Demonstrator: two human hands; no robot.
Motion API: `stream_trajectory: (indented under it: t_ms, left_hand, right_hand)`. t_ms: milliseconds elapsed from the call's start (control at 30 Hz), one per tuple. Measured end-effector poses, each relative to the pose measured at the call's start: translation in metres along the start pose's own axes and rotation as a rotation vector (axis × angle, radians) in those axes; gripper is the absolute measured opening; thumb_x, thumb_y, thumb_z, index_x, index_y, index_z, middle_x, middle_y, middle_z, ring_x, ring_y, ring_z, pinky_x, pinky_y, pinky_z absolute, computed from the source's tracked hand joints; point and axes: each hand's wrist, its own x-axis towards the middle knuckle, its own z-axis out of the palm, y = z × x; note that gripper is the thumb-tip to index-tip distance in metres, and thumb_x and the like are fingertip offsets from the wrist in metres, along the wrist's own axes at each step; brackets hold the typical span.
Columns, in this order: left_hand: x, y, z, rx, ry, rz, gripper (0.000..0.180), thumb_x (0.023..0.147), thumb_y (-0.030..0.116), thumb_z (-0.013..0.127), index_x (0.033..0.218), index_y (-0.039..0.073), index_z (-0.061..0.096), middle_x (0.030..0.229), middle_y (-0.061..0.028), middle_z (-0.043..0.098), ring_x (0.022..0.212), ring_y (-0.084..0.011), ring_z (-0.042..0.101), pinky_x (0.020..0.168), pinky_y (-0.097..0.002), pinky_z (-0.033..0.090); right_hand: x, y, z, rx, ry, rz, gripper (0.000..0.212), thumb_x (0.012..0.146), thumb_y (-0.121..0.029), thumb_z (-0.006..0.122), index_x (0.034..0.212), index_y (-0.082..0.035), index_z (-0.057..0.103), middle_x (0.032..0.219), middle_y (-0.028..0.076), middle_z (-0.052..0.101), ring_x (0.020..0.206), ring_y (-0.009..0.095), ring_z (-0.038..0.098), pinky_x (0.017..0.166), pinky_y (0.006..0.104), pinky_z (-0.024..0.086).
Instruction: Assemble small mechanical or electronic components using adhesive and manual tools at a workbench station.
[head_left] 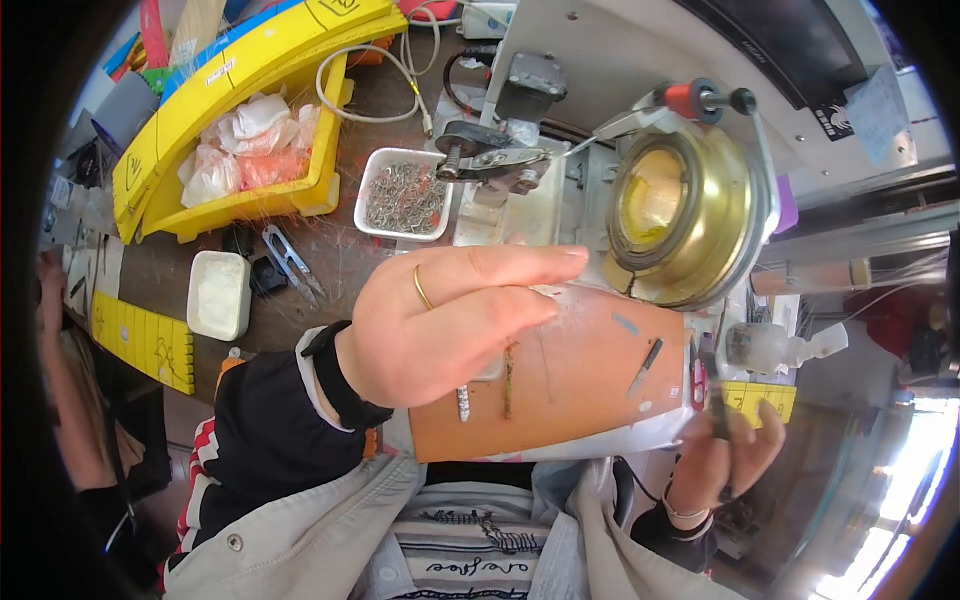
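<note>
A slender dark rod-like tool (pixel 721 430), blurred, lies across the right hand (pixel 738 455), against the palm side and beside the spread fingers. Its long axis runs nearly straight away from the wearer's body, the far end leaning slightly left, beyond the knuckles, and the near end by the wrist. The right fingers look loosely parted, but blur hides whether they grip it; I cannot tell.

The left hand (pixel 430 320), with a gold ring and a black cuff, hangs over the orange-brown flat board (pixel 590 400) on the tabletop (pixel 350 190). Its two visible fingers stretch rightward, toward the round brass-coloured metal wheel (pixel 690 215), with a narrow gap at their tips; whether they pinch something beneath cannot be told. Right of them, on the board, a thin grey-black knife-shaped tool (pixel 646 367) lies slanted, its upper end pointing away and to the right.
</note>
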Motion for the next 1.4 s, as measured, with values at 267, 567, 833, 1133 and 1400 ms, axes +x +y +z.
stream_trajectory:
  t_ms: [267, 567, 833, 1133, 1400]
  left_hand:
    - [0.000, -0.006, 0.016, 0.012, 0.082, -0.246, 0.013, 0.084, -0.006, 0.070, 0.095, 0.001, 0.070, 0.091, -0.0117, 0.076, 0.085, -0.0245, 0.075, 0.074, -0.0298, 0.057]
    - [0.061, 0.033, -0.011, 0.265, 0.094, -0.245, 0.007, 0.081, 0.001, 0.075, 0.086, 0.002, 0.071, 0.084, -0.0088, 0.067, 0.086, -0.0245, 0.063, 0.077, -0.0336, 0.048]
    - [0.089, -0.002, 0.002, 0.358, 0.390, -0.296, 0.011, 0.078, 0.009, 0.080, 0.088, 0.007, 0.076, 0.104, -0.0081, 0.070, 0.106, -0.0249, 0.060, 0.094, -0.0362, 0.046]
    - [0.093, -0.007, 0.035, 0.455, 0.165, -0.301, 0.008, 0.069, 0.017, 0.078, 0.077, 0.016, 0.079, 0.122, -0.0074, 0.069, 0.128, -0.0349, 0.050, 0.106, -0.0501, 0.035]
    - [0.087, -0.002, 0.031, 0.594, 0.148, -0.196, 0.013, 0.067, 0.019, 0.080, 0.080, 0.018, 0.079, 0.126, -0.0056, 0.067, 0.129, -0.0356, 0.050, 0.105, -0.0511, 0.035]
  right_hand:
    - [0.012, 0.022, -0.009, -0.947, -0.663, -0.285, 0.049, 0.078, 0.004, 0.074, 0.126, -0.004, 0.066, 0.094, 0.013, 0.070, 0.075, 0.030, 0.067, 0.072, 0.0366, 0.054]
    - [0.055, -0.006, -0.020, -0.642, -0.327, -0.252, 0.045, 0.080, 0.012, 0.067, 0.123, -0.002, 0.067, 0.096, 0.008, 0.069, 0.066, 0.012, 0.055, 0.061, 0.0236, 0.045]
    - [0.122, 0.013, 0.044, -0.086, -0.259, 0.078, 0.022, 0.095, 0.002, 0.065, 0.117, 0.001, 0.069, 0.095, -0.002, 0.060, 0.073, 0.002, 0.045, 0.064, 0.0181, 0.038]
    - [0.152, 0.067, 0.080, -0.081, -0.550, -0.026, 0.020, 0.081, 0.002, 0.075, 0.100, 0.000, 0.074, 0.086, -0.003, 0.057, 0.067, 0.004, 0.045, 0.058, 0.0219, 0.037]
    - [0.148, 0.042, 0.067, -0.414, -0.509, -0.206, 0.011, 0.082, -0.007, 0.075, 0.092, -0.002, 0.073, 0.074, 0.007, 0.055, 0.062, 0.018, 0.051, 0.058, 0.0308, 0.042]
